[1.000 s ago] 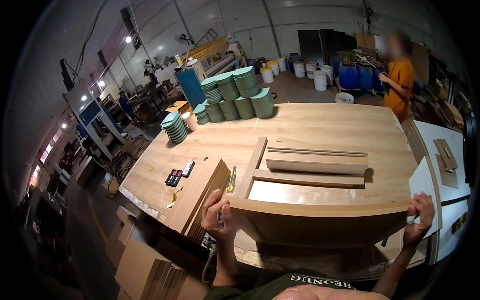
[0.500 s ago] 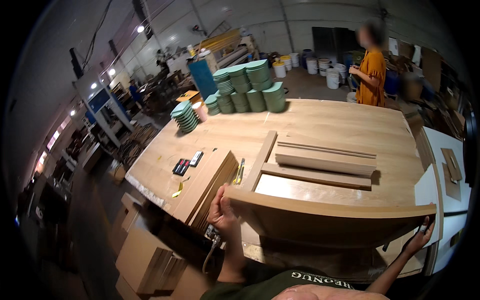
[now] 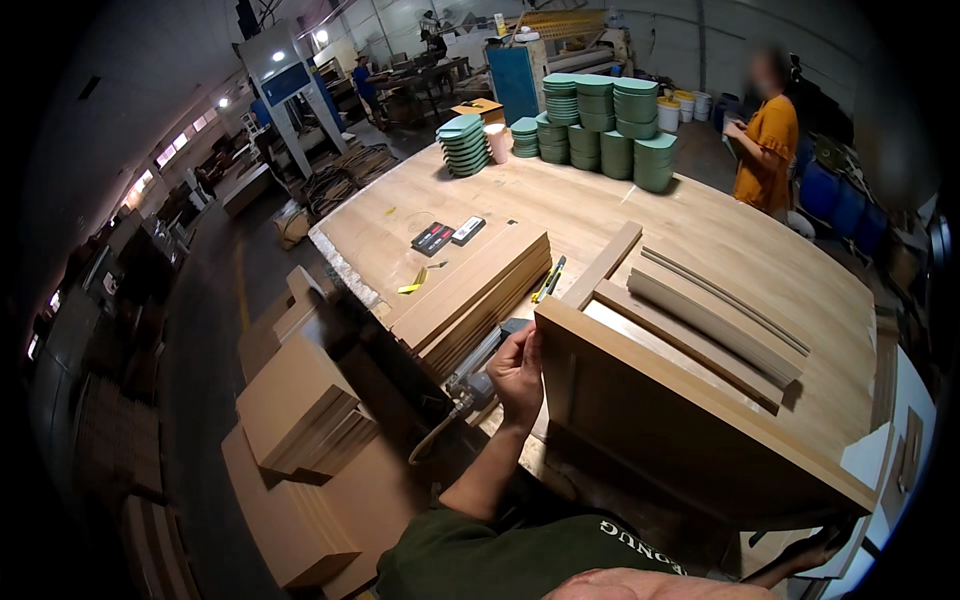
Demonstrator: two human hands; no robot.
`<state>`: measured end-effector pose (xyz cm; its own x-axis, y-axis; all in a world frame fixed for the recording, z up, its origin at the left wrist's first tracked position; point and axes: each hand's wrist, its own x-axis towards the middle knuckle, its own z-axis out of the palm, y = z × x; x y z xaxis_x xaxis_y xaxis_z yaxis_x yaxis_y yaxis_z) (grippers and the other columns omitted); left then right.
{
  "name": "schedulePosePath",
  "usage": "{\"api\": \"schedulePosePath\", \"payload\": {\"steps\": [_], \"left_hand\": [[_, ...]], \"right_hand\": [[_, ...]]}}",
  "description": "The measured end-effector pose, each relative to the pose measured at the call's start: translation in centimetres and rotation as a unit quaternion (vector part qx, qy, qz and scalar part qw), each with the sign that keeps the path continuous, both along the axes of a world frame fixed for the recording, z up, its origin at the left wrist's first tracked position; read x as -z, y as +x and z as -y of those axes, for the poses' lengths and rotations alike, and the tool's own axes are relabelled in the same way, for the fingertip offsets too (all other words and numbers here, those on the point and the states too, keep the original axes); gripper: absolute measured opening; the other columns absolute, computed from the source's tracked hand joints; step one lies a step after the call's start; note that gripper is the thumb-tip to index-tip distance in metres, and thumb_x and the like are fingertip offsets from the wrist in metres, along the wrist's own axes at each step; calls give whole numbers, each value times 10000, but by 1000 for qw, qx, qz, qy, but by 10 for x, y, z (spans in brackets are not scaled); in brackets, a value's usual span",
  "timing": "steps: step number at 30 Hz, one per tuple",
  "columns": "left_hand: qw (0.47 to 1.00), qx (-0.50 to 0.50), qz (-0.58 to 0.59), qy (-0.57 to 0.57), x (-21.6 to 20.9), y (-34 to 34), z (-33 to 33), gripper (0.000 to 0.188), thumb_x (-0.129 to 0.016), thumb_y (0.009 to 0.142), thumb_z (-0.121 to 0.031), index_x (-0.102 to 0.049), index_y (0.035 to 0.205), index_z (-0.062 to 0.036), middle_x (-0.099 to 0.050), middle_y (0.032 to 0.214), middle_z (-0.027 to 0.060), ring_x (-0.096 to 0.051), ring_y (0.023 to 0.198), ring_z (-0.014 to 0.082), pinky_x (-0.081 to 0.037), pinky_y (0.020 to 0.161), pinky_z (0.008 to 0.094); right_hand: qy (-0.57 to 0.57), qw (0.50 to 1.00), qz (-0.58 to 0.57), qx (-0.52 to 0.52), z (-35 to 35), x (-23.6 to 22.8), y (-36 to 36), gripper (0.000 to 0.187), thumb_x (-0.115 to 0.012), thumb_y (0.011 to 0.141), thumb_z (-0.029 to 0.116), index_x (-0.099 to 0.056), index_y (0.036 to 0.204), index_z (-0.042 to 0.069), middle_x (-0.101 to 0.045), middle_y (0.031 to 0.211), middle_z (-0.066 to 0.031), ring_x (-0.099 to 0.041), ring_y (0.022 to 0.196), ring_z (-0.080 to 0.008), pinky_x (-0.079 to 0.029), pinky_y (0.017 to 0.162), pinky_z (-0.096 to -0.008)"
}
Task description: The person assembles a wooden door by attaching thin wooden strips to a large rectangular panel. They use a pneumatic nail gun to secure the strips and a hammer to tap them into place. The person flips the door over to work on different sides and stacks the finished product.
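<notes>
A wide wooden panel (image 3: pixel 660 440) with a lighter raised edge stands tilted in front of me, across the near side of the worktable. My left hand (image 3: pixel 518 375) pinches its left end, fingers closed at the upper corner. At the far right end, my right hand (image 3: pixel 815 548) grips the panel low down, partly in shadow. Close to my left hand lies a grey metal air tool (image 3: pixel 478 375) with a hose. A yellow utility knife (image 3: pixel 549 279) rests just beyond the panel's left corner.
Stacked boards (image 3: pixel 480 295) lie left of the knife, more wooden strips (image 3: pixel 710 325) beyond the panel. Green curved pieces (image 3: pixel 600 125) are piled at the table's far edge. Cut boards (image 3: pixel 300 410) stand low at my left. A person in orange (image 3: pixel 768 150) stands across the table.
My view has swung left, so the table appears shifted right. The panel now slants down to the right, still held at both ends.
</notes>
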<state>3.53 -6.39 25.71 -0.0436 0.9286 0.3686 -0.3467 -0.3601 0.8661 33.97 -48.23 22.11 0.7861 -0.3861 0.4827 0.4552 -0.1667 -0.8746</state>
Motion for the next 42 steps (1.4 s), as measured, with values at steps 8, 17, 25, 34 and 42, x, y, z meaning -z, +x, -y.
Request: {"api": "schedulePosePath", "payload": {"steps": [8, 17, 25, 34, 42], "left_hand": [[1000, 4, 18, -14, 2, 2, 3, 217, -632, 940, -167, -678, 1063, 6, -661, 873, 8, -546, 770, 40, -440, 707, 187], [995, -59, -32, 78, 0, 6, 0, 184, -653, 926, -193, -676, 987, -21, -618, 800, -22, -519, 751, 53, -426, 699, 200], [995, -40, 22, 93, 2, 16, -3, 252, -623, 937, -162, -639, 1106, 25, -662, 1020, 71, -595, 952, 151, -447, 883, 276], [981, 71, 143, 106, 4, 18, -12, 178, -636, 914, -103, -652, 1051, 10, -652, 1072, 172, -611, 1036, 235, -479, 916, 326], [969, 121, 180, 117, 8, 23, -21, 162, -692, 861, -65, -656, 1004, 2, -658, 999, 190, -657, 926, 262, -523, 796, 296]], "right_hand": [[-9, 1000, 13, -1, 26, 31, 22, 569, -489, 959, 385, -477, 1356, -22, -487, 1386, -188, -492, 1235, -324, -410, 1026, -407], [19, 1000, 14, 10, 20, 17, 8, 520, -562, 928, 262, -466, 1335, -45, -535, 1314, -193, -512, 1203, -289, -431, 984, -373], [88, 996, 9, -34, -3, -7, -1, 558, -550, 936, 305, -416, 1393, 15, -494, 1373, -167, -473, 1264, -283, -381, 1030, -416], [152, 987, -1, -54, 16, -16, 18, 487, -464, 962, 390, -459, 1354, 103, -504, 1352, -108, -469, 1217, -268, -380, 979, -417], [206, 975, -82, -5, 15, -49, 28, 635, -353, 928, 563, -394, 1442, 193, -446, 1448, -68, -400, 1299, -252, -272, 1056, -448]]}}
